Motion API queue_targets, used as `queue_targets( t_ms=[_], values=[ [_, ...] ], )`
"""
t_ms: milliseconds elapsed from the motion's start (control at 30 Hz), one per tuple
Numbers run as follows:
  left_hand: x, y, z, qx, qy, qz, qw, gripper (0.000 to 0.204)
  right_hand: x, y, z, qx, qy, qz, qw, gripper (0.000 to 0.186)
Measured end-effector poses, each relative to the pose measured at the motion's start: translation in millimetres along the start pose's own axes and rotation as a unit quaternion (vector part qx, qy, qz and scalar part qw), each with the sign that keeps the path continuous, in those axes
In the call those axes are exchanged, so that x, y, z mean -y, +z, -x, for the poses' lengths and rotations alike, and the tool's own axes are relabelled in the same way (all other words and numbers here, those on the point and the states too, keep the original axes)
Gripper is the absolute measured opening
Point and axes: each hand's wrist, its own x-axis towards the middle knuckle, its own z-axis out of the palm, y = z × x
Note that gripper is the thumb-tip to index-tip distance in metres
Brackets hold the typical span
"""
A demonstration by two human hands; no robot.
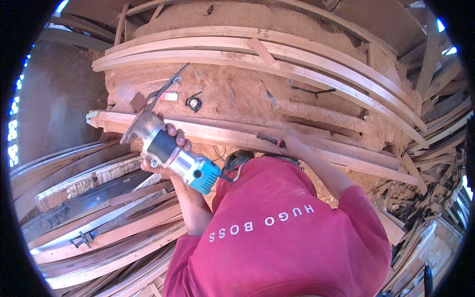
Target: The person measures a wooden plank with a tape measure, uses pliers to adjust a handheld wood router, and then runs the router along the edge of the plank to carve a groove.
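My left hand (173,138) is wrapped round the silver and dark body of a trim router (166,148). The router is tilted, its blue motor end (204,174) toward me and its base plate, with a long dark guide piece, pointing away to the upper left. Over the near wooden beam (222,133), my right hand (293,146) is closed at the red end of a short dark tool (269,140). Blur hides its fingers and the tool's exact kind. A cord runs from the router toward my body.
Sawdust covers the bench, where a tape measure (193,103), a red and white box (169,96) and a thin dark tool (314,91) lie. Long battens (222,57) cross the far side. Stacked boards (109,213) with a clamp (82,239) stand left; wood scraps (415,198) pile up right.
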Motion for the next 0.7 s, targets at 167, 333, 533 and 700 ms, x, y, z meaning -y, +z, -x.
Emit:
queue_targets(
  t_ms=[167,333,533,700],
  values=[
    [29.6,17.2,-28.0,0.042,-0.023,0.053,0.997,0.107,56.2,-62.8,38.1,-0.058,0.107,-0.552,0.825,0.026],
    [54.5,14.3,-54.1,0.164,-0.108,0.168,0.966,0.107,153.3,-138.6,90.9,-0.179,-0.011,-0.636,0.75,0.038],
    [74.1,35.4,-66.4,0.229,-0.18,0.207,0.934,0.106,205.6,-174.3,129.6,-0.28,-0.152,-0.438,0.841,0.041],
    [83.0,39.6,-70.6,0.285,-0.213,0.257,0.898,0.108,223.3,-181.3,152.7,-0.289,-0.158,-0.37,0.869,0.039]
  ],
)
